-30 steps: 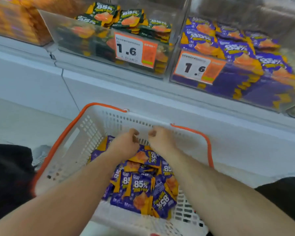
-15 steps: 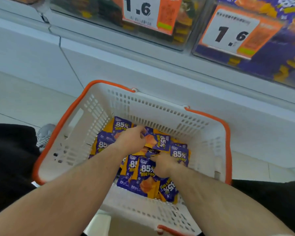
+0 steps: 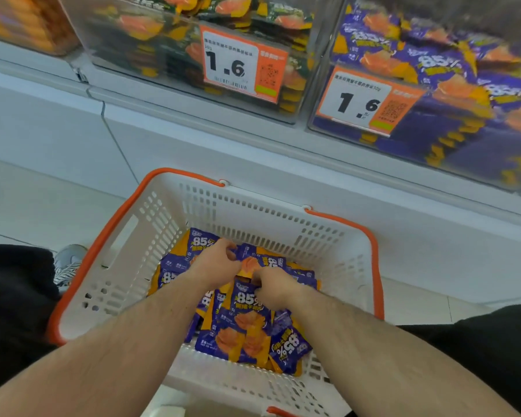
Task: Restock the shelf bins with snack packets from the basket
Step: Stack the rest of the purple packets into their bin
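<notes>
Both bare forearms reach forward and converge. The left hand [image 3: 215,263] sits slightly farther, fingers curled in a pinch; the right hand [image 3: 275,288] lies nearer, fingers curled down.

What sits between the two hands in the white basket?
In the head view, one purple snack packet lies between left hand and right hand, over the pile in the white orange-rimmed basket.

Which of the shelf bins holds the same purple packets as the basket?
The right bin: its packets are purple like those in the basket. The middle bin holds dark green ones, the left one orange.
</notes>
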Motion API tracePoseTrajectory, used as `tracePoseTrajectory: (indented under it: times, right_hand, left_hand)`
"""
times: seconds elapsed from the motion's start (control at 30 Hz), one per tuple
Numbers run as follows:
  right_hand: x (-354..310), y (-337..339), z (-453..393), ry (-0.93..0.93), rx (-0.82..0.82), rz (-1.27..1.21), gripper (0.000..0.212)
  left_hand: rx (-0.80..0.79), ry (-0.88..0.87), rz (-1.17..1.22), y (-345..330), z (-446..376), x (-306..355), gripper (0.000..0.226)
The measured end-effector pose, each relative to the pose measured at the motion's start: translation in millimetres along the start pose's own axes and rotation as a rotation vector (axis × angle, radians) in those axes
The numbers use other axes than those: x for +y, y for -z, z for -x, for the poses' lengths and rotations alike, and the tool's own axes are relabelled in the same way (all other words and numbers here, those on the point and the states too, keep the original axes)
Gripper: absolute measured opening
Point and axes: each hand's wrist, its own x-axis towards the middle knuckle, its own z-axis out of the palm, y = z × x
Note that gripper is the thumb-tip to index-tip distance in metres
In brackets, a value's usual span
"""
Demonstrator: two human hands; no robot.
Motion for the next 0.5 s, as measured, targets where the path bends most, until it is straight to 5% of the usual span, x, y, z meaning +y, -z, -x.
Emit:
tracePoseTrajectory:
  times: [0.17,0.33,0.5]
  right_hand:
    - [0,81,25,0.021,0.234,-0.158,0.023]
    - [-3,155,69,0.124,0.444,-0.218,0.020]
    - [-9,187,120,0.213,0.654,-0.343,0.010]
  left_hand:
    - [0.002,-0.080,0.216,11,9,29,0.062]
    - [0.007,-0.227,0.429,29,23,74,0.024]
    - [0.045,-0.385,0.624,53,48,119,0.025]
